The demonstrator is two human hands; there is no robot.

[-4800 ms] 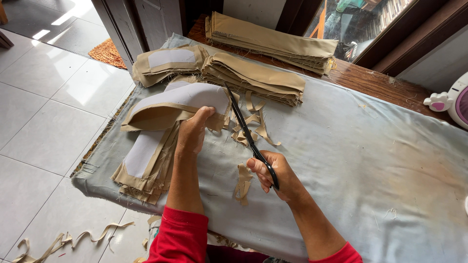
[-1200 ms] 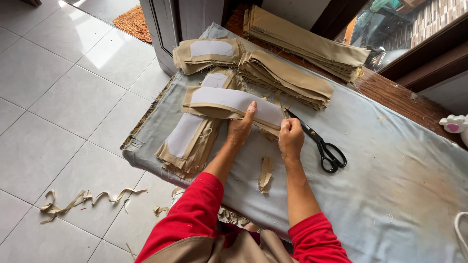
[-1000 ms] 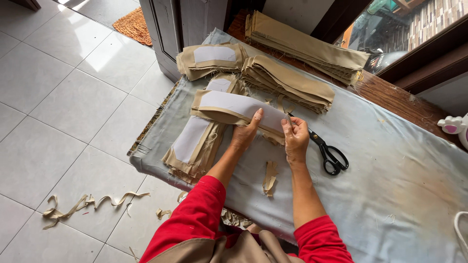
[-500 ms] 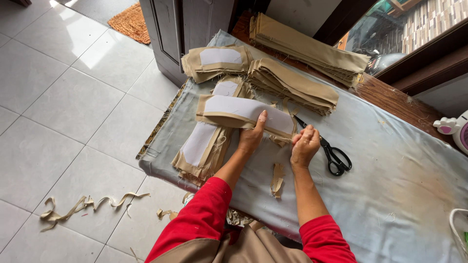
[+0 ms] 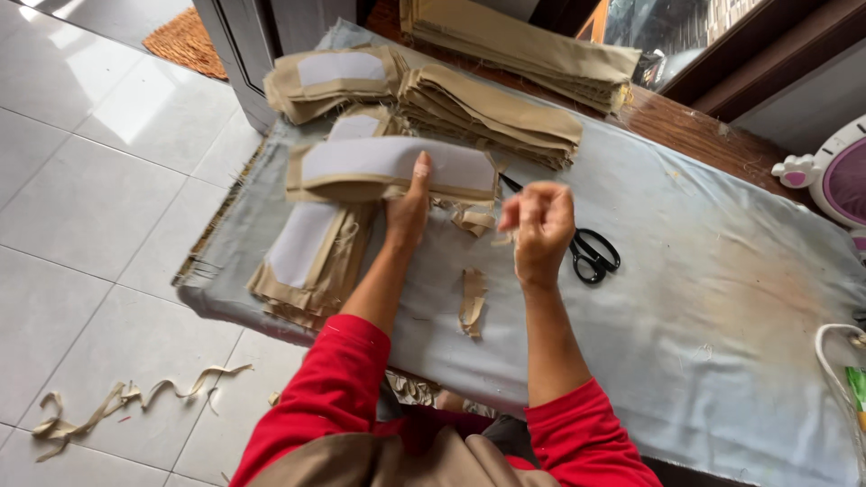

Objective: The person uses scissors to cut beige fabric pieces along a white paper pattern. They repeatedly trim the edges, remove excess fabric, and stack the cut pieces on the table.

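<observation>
My left hand [image 5: 408, 209] lies flat on a small stack of tan fabric pieces topped with white interlining [image 5: 388, 165], pressing its near edge. My right hand [image 5: 539, 225] hovers just right of it with fingers curled, pinching what looks like a thin tan offcut; its grip is hard to see. Black scissors [image 5: 588, 251] rest on the pale blue cloth [image 5: 722, 271] right beside that hand. Loose tan trimmings [image 5: 471, 298] lie on the cloth between my forearms.
More stacks of tan pieces sit at the near left [image 5: 311, 257], far left [image 5: 329, 79], centre [image 5: 492, 113] and back [image 5: 523, 45]. A tan scrap strip [image 5: 126, 401] lies on the tiled floor. A pink and white appliance [image 5: 834, 176] stands at the right edge.
The scissors went from my right hand onto the cloth. My right hand has lifted off the stack and drawn back to the right, while my left hand stays pressed on the stack.
</observation>
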